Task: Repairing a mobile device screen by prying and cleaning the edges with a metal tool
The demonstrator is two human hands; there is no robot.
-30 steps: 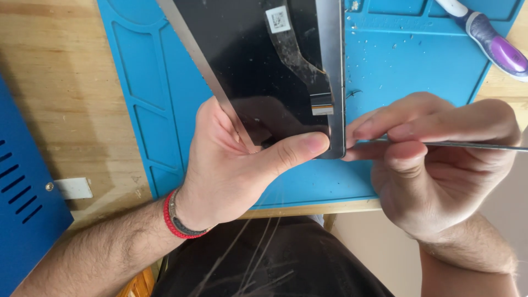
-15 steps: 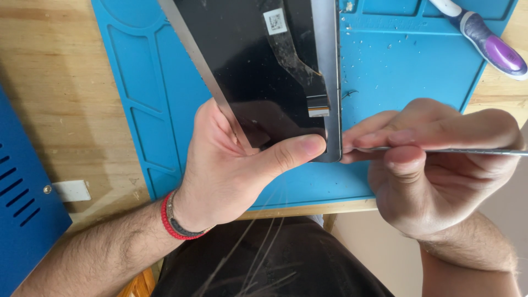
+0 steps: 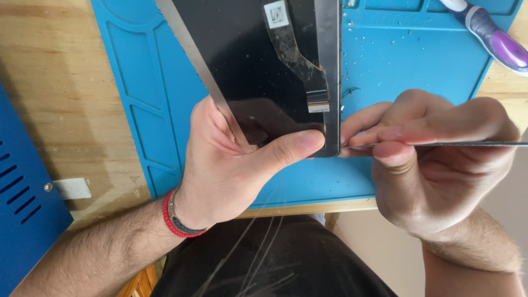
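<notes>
My left hand (image 3: 231,165) grips the near corner of a black display panel (image 3: 247,60) with a metal frame, thumb pressed on its lower edge. A flat ribbon cable (image 3: 294,58) with a white sticker runs down the panel's back. My right hand (image 3: 434,159) pinches a thin metal pry tool (image 3: 467,144), whose tip meets the panel's right edge near the bottom corner. The panel lies tilted over a blue work mat (image 3: 396,60).
The mat rests on a wooden table (image 3: 49,82). A purple and white handled tool (image 3: 489,33) lies at the mat's top right. A blue perforated metal box (image 3: 22,209) sits at the left, with a small white piece (image 3: 71,188) beside it. Small debris dots the mat.
Both hands and the panel hold nearly the same pose; the right hand's fingers have shifted slightly along the pry tool at the panel's edge.
</notes>
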